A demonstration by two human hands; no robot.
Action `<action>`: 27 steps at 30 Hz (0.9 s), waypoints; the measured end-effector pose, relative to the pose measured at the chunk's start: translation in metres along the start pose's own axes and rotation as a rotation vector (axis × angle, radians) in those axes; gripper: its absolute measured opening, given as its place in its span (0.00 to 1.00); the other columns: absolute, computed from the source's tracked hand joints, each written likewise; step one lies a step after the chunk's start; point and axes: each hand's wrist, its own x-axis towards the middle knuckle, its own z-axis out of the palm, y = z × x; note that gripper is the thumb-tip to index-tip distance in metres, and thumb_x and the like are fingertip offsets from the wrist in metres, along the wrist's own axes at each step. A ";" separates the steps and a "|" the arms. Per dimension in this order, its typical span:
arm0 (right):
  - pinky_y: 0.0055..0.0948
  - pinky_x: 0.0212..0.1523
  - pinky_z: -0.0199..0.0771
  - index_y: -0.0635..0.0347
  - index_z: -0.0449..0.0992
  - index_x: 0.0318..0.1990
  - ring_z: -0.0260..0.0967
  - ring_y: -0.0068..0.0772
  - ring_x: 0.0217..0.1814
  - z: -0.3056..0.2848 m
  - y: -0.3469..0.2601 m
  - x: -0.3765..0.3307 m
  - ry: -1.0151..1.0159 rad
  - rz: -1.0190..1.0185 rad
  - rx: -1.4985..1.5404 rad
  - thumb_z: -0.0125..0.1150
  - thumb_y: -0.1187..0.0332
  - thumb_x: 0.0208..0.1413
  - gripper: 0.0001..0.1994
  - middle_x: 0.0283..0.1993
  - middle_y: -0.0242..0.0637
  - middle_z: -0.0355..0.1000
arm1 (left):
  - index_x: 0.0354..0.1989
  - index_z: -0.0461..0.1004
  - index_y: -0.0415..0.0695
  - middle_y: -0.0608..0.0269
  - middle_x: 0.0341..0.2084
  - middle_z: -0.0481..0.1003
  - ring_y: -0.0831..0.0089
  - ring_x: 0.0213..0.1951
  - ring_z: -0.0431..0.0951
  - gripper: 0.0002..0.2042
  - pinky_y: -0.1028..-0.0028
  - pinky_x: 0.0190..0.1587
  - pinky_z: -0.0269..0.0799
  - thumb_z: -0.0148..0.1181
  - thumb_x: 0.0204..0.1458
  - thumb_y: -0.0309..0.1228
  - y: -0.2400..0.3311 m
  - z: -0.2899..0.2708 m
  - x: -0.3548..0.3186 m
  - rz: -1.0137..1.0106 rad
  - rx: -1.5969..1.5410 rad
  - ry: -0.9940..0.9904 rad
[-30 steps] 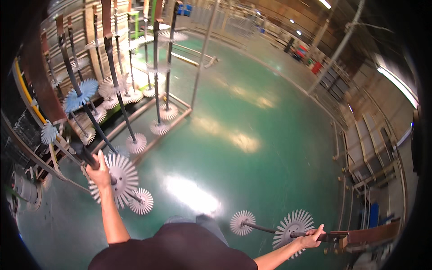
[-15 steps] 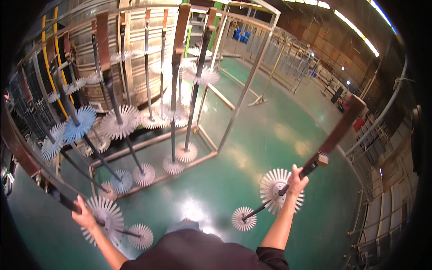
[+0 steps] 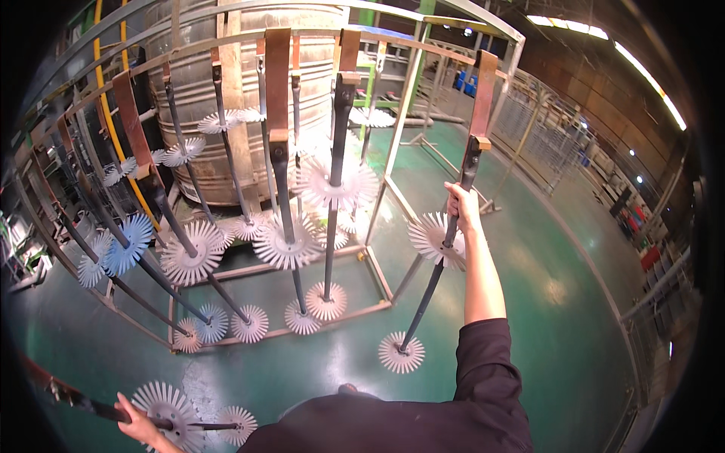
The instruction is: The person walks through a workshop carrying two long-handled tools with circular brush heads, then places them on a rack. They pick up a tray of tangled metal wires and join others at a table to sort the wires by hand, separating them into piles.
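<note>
Gripping with curled fingers [image 3: 454,202] of the right hand [image 3: 464,206]: a dark rod [image 3: 424,306], tilted, just beside the right end of the rack [image 3: 380,278], with rust-brown strap [image 3: 483,90] uppermost and pale finned discs [image 3: 428,243] below. Holding a similar rod [image 3: 102,410] in the left hand [image 3: 139,426], low at near left, with fingers partly hidden. In hand, by the look: lining up the dark rod at the rack; cannot tell whether hooked on. Called for next, probably: steady grip, discs kept clear of the hung rods [image 3: 330,249].

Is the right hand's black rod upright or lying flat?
The black rod is roughly upright: brown strap above the right hand, small slotted disc at the bottom.
</note>
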 end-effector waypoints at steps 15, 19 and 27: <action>0.21 0.11 0.44 0.52 0.60 0.17 0.45 0.16 0.09 0.020 0.041 0.144 -0.177 -0.028 0.035 0.61 0.70 0.46 0.14 0.11 0.22 0.52 | 0.14 0.60 0.47 0.74 0.09 0.53 0.86 0.11 0.50 0.18 0.82 0.13 0.44 0.55 0.55 0.32 0.074 -0.012 -0.070 -0.185 -0.201 0.172; 0.21 0.12 0.46 0.52 0.60 0.17 0.47 0.17 0.10 0.012 0.053 0.153 -0.190 -0.018 0.026 0.62 0.70 0.45 0.14 0.12 0.23 0.53 | 0.13 0.58 0.48 0.74 0.08 0.52 0.86 0.10 0.50 0.19 0.82 0.13 0.45 0.55 0.55 0.32 0.086 -0.008 -0.073 -0.168 -0.195 0.141; 0.21 0.17 0.57 0.58 0.66 0.25 0.55 0.19 0.14 -0.005 0.074 0.186 -0.139 -0.106 0.082 0.64 0.72 0.45 0.10 0.16 0.26 0.58 | 0.13 0.57 0.48 0.75 0.07 0.53 0.87 0.09 0.50 0.19 0.82 0.12 0.46 0.54 0.55 0.32 0.089 -0.003 -0.070 -0.148 -0.204 0.141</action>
